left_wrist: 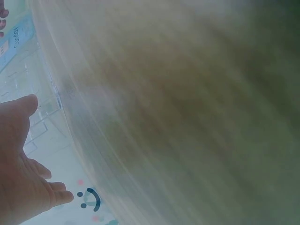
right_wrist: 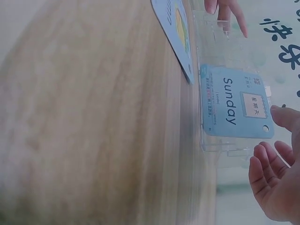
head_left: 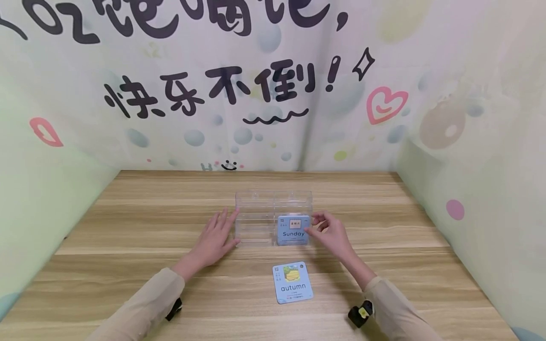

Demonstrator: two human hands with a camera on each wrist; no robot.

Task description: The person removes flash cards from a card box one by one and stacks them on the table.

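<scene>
Fingers of the right hand (head_left: 330, 232) pinch the "Sunday" card (head_left: 293, 230) standing in the clear organizer (head_left: 256, 213); left hand (head_left: 215, 239) rests flat, fingers spread, against its side.

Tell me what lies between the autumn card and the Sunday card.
Only bare table: the head view shows open wood between the autumn card and the Sunday card.

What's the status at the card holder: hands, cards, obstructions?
Left hand open, flat against clear holder. Right hand fingertips at Sunday card, upright in front right slot. Autumn card flat on table. Nothing in the way.
</scene>
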